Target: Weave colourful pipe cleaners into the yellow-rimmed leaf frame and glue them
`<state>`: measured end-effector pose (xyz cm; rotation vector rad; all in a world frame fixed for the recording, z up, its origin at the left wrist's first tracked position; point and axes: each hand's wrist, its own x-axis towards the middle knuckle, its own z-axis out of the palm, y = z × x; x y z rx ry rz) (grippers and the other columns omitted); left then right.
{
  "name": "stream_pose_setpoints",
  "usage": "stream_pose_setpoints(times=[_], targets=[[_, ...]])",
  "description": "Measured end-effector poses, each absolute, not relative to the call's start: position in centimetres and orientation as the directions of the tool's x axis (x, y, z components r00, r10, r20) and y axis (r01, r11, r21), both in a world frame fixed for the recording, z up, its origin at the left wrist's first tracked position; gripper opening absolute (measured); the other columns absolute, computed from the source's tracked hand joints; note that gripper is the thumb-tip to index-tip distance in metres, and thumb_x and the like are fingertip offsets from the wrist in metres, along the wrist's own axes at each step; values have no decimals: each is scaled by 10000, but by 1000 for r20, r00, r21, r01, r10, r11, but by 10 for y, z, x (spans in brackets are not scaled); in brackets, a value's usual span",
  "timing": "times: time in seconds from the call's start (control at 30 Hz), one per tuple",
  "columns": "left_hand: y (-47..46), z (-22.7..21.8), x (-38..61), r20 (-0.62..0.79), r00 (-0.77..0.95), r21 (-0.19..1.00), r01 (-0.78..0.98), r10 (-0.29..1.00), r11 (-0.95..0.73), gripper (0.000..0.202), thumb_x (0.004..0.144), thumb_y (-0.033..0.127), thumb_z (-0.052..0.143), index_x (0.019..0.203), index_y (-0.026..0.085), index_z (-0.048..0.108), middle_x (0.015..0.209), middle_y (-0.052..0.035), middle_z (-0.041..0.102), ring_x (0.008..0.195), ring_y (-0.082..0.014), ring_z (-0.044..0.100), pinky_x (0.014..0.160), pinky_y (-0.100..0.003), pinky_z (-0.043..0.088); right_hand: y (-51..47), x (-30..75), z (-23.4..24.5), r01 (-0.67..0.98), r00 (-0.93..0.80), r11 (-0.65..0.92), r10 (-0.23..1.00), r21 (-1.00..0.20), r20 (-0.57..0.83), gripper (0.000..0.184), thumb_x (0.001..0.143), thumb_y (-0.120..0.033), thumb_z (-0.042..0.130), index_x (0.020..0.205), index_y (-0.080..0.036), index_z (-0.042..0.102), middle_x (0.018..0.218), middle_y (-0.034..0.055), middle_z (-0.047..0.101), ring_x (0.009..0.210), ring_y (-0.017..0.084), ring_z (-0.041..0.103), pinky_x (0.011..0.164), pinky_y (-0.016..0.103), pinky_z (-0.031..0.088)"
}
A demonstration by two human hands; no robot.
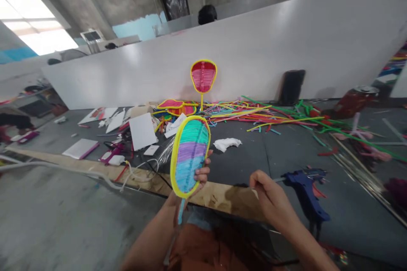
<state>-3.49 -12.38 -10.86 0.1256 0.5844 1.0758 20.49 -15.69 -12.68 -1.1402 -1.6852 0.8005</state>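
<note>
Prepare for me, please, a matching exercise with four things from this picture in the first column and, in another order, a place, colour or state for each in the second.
Column one
1. Striped oval piece
2. Glue gun
3. Dark phone
4. Small scrap

Column two
A. Leaning against the white partition
B. White and crumpled
C. Held in the left hand
D. Blue, with a red trigger

Right pairs: 1-C, 2-D, 3-A, 4-B.
</note>
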Motion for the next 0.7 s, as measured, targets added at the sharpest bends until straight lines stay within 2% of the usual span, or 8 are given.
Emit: stream_pose_setpoints(times=[0.17,0.23,0.33,0.43,0.5,0.57,0.63,0.7], targets=[[-132,-113,-31,-395,354,397,-767,848,505,386,859,99,405,1205,231,514,801,-18,533,420,-31,352,321,-112,253,-112,204,-116,526,-297,498,867,-689,400,227,826,-106,391,922,-201,574,952,95,614,914,217,571,809,340,469],[-135,-117,-32,-385,348,410,-766,855,496,404,857,95,421,1214,266,505,818,-15,533,425,-28,350,331,-107,256,-86,195,-111,629,-360,538,841,-562,403,305,821,-125,466,1092,-184,593,1157,124,601,1083,269,519,943,416,424],[-140,-123,-34,-372,369,411,-758,852,507,412,856,102,448,1223,284,493,798,-6,528,421,-29,327,341,-107,252,-49,172,-111,709,-482,582,812,-399,329,505,787,-112,562,1289,-145,529,1358,153,506,1227,312,419,1033,453,353],[-144,-125,-38,-394,401,446,-703,827,554,323,864,169,492,1170,268,523,650,24,465,386,-45,243,318,-129,200,-22,153,-122,704,-528,596,803,-386,277,524,760,-74,610,1265,-209,570,1347,120,540,1218,297,440,998,427,389],[-146,-124,-41,-403,401,466,-684,823,561,254,872,219,514,1120,256,552,569,44,400,374,-52,179,303,-141,151,-7,152,-131,701,-528,586,810,-406,256,337,771,-46,605,1045,-223,685,1110,109,672,1077,259,548,929,379,436],[-147,-121,-44,-403,394,481,-676,826,557,221,876,259,526,1092,253,572,533,55,370,377,-53,136,298,-144,112,6,163,-137,708,-501,556,830,-437,244,156,803,-70,616,830,-198,701,883,96,693,931,214,608,874,340,463],[-148,-119,-46,-405,394,499,-662,825,560,222,871,289,541,1086,257,584,511,63,351,385,-52,106,303,-137,83,17,185,-138,721,-431,502,864,-477,258,84,884,-205,594,875,-186,675,945,77,675,898,179,618,853,349,489],[-147,-120,-46,-447,367,544,-612,816,574,232,850,316,570,1072,259,603,495,74,324,389,-49,84,312,-132,74,24,214,-132,731,-333,436,899,-525,284,209,934,-334,537,1061,-192,621,1117,65,628,938,167,615,836,371,518]])
